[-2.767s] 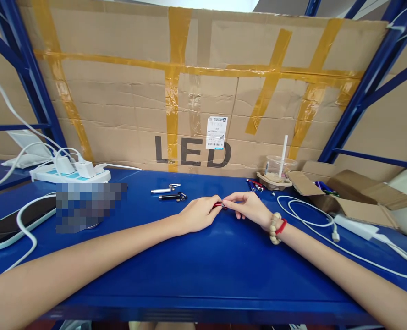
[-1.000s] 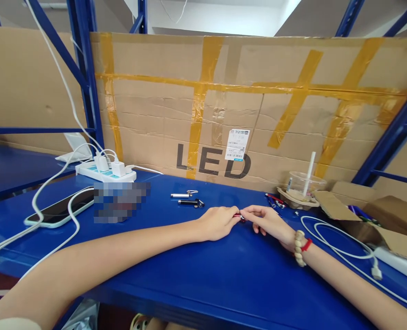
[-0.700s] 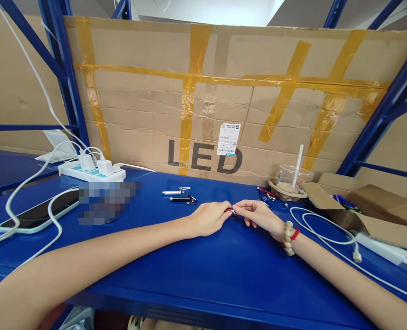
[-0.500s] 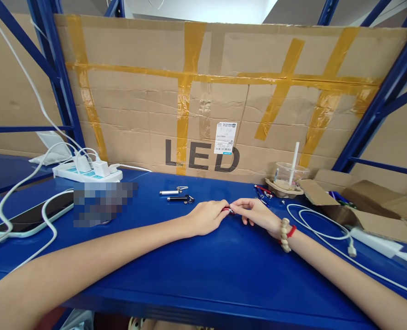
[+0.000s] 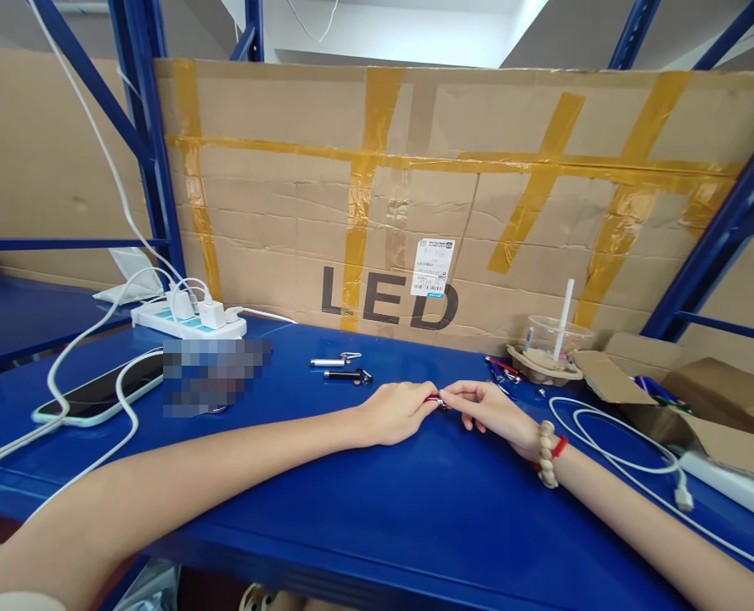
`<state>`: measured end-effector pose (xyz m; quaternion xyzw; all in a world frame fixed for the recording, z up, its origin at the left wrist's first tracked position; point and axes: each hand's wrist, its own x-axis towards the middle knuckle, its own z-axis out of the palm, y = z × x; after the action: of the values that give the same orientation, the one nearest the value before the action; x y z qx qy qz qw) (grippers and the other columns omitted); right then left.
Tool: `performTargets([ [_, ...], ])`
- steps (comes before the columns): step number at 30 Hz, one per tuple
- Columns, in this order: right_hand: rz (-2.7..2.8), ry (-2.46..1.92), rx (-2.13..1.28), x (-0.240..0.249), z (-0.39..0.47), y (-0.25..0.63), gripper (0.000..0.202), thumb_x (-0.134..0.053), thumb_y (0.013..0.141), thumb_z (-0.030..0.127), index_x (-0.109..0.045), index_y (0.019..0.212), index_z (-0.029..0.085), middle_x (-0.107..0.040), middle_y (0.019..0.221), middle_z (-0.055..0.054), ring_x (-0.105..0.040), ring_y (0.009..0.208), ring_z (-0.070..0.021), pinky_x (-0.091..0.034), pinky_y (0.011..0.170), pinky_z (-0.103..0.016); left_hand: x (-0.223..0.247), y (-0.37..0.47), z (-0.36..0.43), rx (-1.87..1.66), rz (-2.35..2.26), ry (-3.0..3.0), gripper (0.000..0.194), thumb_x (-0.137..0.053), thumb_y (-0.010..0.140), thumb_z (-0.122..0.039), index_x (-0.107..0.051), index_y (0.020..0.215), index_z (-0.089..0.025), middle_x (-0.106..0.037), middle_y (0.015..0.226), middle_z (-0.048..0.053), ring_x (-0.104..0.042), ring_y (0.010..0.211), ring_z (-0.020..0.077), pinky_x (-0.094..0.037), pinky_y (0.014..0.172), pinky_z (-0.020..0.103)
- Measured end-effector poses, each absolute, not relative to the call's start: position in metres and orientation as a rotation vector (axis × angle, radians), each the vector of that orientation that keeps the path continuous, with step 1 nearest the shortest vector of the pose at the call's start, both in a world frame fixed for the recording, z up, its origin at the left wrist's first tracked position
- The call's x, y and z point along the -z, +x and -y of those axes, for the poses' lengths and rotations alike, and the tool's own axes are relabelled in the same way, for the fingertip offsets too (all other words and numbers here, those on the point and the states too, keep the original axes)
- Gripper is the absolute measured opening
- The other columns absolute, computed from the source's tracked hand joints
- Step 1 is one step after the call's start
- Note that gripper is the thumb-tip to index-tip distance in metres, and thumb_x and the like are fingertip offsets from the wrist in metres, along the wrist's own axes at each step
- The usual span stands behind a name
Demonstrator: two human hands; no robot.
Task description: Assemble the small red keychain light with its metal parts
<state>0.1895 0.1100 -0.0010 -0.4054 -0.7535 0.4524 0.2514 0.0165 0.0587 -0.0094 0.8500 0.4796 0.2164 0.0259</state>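
Note:
Both my hands rest on the blue shelf top [image 5: 377,509] and meet at a small red pen-like keychain [image 5: 436,400]. My left hand [image 5: 395,412] pinches its left end, and my right hand [image 5: 492,409], with a bead bracelet on the wrist, pinches its right end. Most of the red piece is hidden by my fingers. Just behind my left hand lie a silver keychain pen [image 5: 334,361] and a black one [image 5: 347,374]. A few more red and blue pieces [image 5: 501,367] lie behind my right hand.
A taped cardboard sheet marked LED [image 5: 415,195] stands along the back. At left are a power strip [image 5: 189,322] with chargers, a phone [image 5: 97,393] and white cables. At right are a plastic cup with a straw [image 5: 554,341], a coiled white cable [image 5: 625,441] and an open cardboard box [image 5: 683,399].
My hands stay together on the red piece in the same grip. Only the camera view has shifted slightly, swinging left and right.

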Motion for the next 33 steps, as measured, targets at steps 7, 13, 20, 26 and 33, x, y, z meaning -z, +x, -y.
performTargets([
  [7, 2.100, -1.098, -1.235, -0.0019, -0.1089, 0.1884, 0.046, -0.060, 0.064, 0.054, -0.059, 0.082, 0.012, -0.054, 0.063, 0.001, -0.041, 0.042, -0.0025, -0.026, 0.036, -0.016, 0.0074, 0.0168, -0.0571, -0.644, -1.485, 2.647, 0.028, -0.024, 0.090, -0.031, -0.048, 0.096, -0.019, -0.061, 0.095, 0.004, -0.059, 0.084, 0.0192, -0.045, 0.069, 0.030],
  [13, 2.090, -1.130, -1.236, -0.0011, -0.1087, 0.1881, 0.049, -0.060, 0.062, 0.056, -0.058, 0.084, 0.013, -0.053, 0.059, 0.002, -0.039, 0.042, -0.0036, -0.025, 0.037, -0.017, 0.0041, 0.0170, -0.0543, -0.620, -1.488, 2.622, 0.027, -0.025, 0.090, -0.030, -0.048, 0.096, -0.018, -0.061, 0.093, 0.004, -0.058, 0.082, 0.0182, -0.045, 0.068, 0.028],
  [20, 2.088, -1.149, -1.238, -0.0028, -0.1062, 0.1875, 0.049, -0.061, 0.061, 0.057, -0.058, 0.084, 0.013, -0.048, 0.050, 0.004, -0.036, 0.041, -0.0046, -0.024, 0.038, -0.018, 0.0068, 0.0157, -0.0556, -0.621, -1.478, 2.654, 0.027, -0.024, 0.090, -0.031, -0.047, 0.095, -0.019, -0.061, 0.092, 0.003, -0.058, 0.081, 0.0183, -0.044, 0.066, 0.028],
  [26, 2.090, -1.156, -1.224, -0.0077, -0.1029, 0.1852, 0.044, -0.064, 0.059, 0.054, -0.059, 0.075, 0.014, -0.045, 0.047, 0.005, -0.035, 0.041, -0.0046, -0.024, 0.038, -0.018, 0.0079, 0.0156, -0.0569, -0.626, -1.463, 2.640, 0.027, -0.023, 0.091, -0.032, -0.047, 0.094, -0.019, -0.061, 0.092, 0.003, -0.058, 0.080, 0.0179, -0.044, 0.065, 0.027],
  [33, 2.072, -1.141, -1.222, -0.0057, -0.1031, 0.1871, 0.044, -0.063, 0.059, 0.056, -0.060, 0.075, 0.015, -0.049, 0.054, 0.002, -0.038, 0.043, -0.0053, -0.026, 0.038, -0.019, 0.0069, 0.0157, -0.0558, -0.623, -1.473, 2.642, 0.026, -0.024, 0.090, -0.031, -0.047, 0.094, -0.019, -0.061, 0.093, 0.004, -0.058, 0.082, 0.0188, -0.044, 0.067, 0.029],
])
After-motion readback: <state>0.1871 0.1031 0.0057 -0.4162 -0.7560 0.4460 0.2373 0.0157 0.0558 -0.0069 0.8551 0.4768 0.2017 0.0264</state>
